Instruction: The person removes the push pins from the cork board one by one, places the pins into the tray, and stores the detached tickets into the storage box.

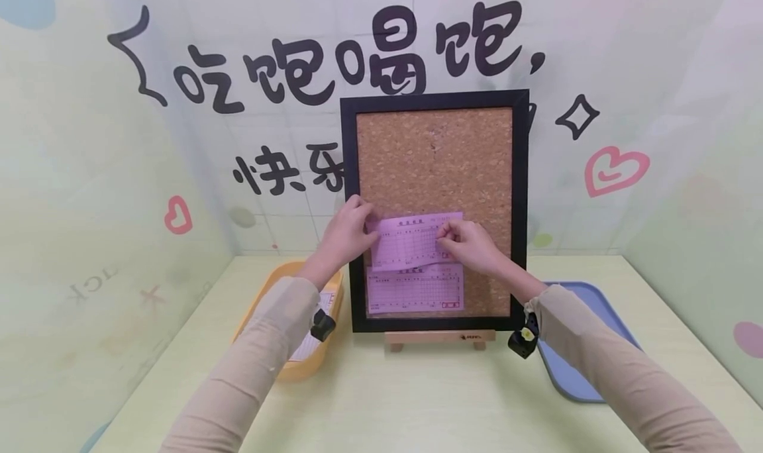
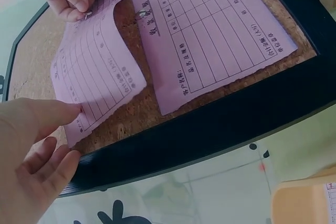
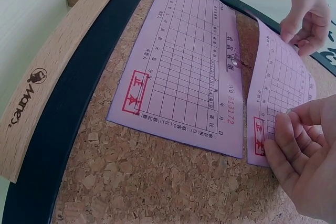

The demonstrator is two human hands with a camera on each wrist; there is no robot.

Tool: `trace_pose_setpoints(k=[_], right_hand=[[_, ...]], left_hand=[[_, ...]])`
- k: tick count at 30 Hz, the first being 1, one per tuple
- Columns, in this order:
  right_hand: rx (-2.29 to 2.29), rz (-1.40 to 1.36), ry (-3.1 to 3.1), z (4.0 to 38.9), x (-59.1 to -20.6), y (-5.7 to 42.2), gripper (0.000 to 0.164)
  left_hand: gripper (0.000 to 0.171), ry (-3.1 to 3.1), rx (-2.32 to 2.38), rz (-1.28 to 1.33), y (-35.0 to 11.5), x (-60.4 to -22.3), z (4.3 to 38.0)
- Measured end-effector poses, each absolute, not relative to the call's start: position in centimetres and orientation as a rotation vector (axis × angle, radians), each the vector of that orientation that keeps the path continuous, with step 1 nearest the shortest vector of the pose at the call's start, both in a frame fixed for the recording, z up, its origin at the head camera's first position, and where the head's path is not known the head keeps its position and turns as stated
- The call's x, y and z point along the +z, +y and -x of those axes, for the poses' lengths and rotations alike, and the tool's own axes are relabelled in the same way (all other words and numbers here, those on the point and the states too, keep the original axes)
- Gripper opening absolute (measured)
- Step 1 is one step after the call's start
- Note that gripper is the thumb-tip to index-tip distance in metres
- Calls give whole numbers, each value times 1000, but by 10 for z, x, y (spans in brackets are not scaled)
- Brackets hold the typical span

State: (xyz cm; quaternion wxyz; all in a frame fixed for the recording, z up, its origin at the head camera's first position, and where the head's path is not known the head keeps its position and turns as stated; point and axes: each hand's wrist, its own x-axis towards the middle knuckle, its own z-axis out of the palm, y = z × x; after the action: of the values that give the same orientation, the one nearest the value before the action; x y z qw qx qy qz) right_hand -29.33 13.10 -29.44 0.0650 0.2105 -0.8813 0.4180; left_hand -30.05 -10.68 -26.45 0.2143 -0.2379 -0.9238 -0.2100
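Note:
My left hand point(image 1: 346, 233) holds the left edge of a pink receipt slip point(image 1: 406, 241) against the cork board point(image 1: 435, 161), its thumb on the paper and its fingers by the black frame. The right hand point(image 1: 472, 246) pinches a small shiny push pin point(image 2: 88, 14) over the same slip's right part, near the red stamp point(image 3: 259, 136). This slip bows away from the cork along its lower edge. Just below lies a second pink slip point(image 1: 414, 293), flat on the cork, with a clear push pin point(image 3: 236, 62) at its top middle.
The black-framed board leans on a wooden stand point(image 1: 440, 336) on the pale table point(image 1: 411, 400). A yellow basket point(image 1: 298, 371) with paper slips stands left, partly behind the left forearm. At right, a blue tray point(image 1: 575, 377) is partly covered by the other forearm. Lettered walls rise behind.

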Motion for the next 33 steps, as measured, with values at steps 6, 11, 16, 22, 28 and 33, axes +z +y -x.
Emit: trace_pose_setpoints(k=[6, 11, 16, 22, 28, 33], right_hand=[[1252, -635, -2661, 293, -295, 131, 8], [1243, -628, -2661, 294, -295, 131, 8], [1236, -629, -2660, 294, -295, 131, 8], [1235, -635, -2656, 294, -295, 130, 8], [1236, -638, -2653, 293, -295, 130, 8], [1234, -637, -2650, 293, -295, 130, 8]], left_hand=[[19, -2590, -692, 674, -110, -264, 302], [22, -2594, -758, 671, -113, -264, 303], [25, -2507, -727, 698, -115, -266, 304], [23, -2412, -528, 766, -112, -266, 305], [28, -2519, -444, 725, -110, -263, 304], [31, -2585, -462, 714, -109, -261, 305]])
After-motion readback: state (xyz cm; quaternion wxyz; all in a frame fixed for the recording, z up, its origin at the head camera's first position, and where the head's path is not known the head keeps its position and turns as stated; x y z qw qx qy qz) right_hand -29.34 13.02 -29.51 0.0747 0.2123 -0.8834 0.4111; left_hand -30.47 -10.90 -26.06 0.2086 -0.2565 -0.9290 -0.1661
